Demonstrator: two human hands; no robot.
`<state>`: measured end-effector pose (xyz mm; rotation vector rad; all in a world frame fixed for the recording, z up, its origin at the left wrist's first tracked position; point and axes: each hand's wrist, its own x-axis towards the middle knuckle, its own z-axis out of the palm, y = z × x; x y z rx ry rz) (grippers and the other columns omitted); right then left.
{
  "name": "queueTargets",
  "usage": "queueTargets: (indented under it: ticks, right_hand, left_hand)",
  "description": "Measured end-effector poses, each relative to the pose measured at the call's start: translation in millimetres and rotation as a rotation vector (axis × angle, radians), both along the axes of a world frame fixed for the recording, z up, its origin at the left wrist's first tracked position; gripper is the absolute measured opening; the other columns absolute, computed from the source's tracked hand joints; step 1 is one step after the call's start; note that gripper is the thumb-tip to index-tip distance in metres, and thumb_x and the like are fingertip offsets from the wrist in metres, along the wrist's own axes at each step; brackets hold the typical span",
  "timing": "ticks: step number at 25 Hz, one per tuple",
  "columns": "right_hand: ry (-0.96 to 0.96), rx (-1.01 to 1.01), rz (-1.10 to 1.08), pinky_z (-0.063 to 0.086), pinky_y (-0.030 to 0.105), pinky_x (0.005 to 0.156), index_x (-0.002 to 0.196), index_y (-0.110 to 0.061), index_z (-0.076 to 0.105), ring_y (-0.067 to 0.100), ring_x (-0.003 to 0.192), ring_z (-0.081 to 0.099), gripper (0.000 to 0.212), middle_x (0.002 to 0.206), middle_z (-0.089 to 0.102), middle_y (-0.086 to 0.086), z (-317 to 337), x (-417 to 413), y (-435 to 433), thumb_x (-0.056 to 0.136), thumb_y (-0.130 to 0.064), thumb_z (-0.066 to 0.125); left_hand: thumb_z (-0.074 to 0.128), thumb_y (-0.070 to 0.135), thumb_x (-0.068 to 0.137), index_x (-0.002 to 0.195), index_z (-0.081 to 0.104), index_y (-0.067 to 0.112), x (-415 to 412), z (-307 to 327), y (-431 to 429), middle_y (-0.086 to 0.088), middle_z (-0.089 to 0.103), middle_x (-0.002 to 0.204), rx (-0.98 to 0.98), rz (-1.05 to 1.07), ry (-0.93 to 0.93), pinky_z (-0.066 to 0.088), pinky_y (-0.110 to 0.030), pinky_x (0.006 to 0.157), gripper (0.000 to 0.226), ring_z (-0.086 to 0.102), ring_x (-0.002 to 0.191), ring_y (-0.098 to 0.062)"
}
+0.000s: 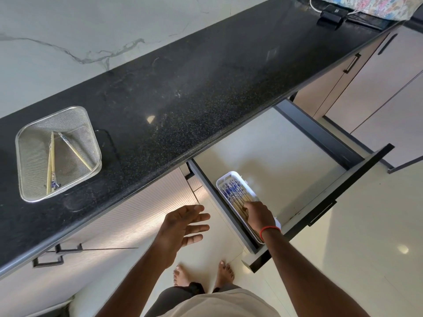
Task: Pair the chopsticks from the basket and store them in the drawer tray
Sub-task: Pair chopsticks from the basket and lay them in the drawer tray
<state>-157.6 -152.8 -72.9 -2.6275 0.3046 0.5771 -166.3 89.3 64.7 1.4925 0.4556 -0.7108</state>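
Chopsticks (52, 156) to sort: three, as I count them, lying loose in the mesh basket (34, 133); two lean together and the third slants apart to their right.
Basket place: left end of the worktop (183, 99), close to its front edge.
Left hand (183, 227): held in the air below the worktop's front edge, before the cabinet front; palm showing, fingers straight and spread, holding nothing.
Tray (231, 173): white, in the left front corner of the open drawer (274, 145), lying along the drawer's left wall.
Stored chopsticks (233, 193): a packed row in the tray, blue patterned ends toward the back of the drawer, plain ends toward the person.
Right hand (259, 216): reached down into the tray, back of the hand up, fingers (246, 207) bent onto the plain ends of the row. I cannot tell whether they pinch a pair or only press it flat. A red band (270, 228) sits at the wrist.
Progress: to my eye most of the job is done, since the bulk lies in the tray. What is left is the few in the basket, which make one pair and perhaps an odd stick.
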Motion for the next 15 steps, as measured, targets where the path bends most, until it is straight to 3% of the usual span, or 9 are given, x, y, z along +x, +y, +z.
queueTargets:
  ticks: [11, 15]
  right_hand:
    - [-0.028, -0.074, 0.011, 0.053, 0.034, 0.072, 0.094, -0.013, 0.066, 0.028, 0.087, 0.067, 0.022, 0.094, 0.071, 0.007, 3, -7, 11, 0.087, -0.001, 0.049]
    - [-0.108, -0.017, -0.06, 0.053, 0.03, 0.066, 0.083, -0.018, 0.064, 0.025, 0.079, 0.067, 0.004, 0.08, 0.069, -0.001, 10, -5, 15, 0.086, -0.016, 0.061]
  left_hand:
    - [0.053, 0.032, 0.101, 0.113, 0.07, 0.016, 8, 4, 3, -0.004, 0.079, 0.109, -0.033, 0.047, 0.042, 0.055, -0.043, 0.093, 0.025, 0.075, 0.103, -0.028]
    - [0.054, 0.03, 0.101, 0.113, 0.071, 0.016, 14, -2, -5, -0.003, 0.08, 0.106, -0.02, 0.051, 0.067, 0.055, -0.039, 0.089, 0.025, 0.074, 0.103, -0.026]
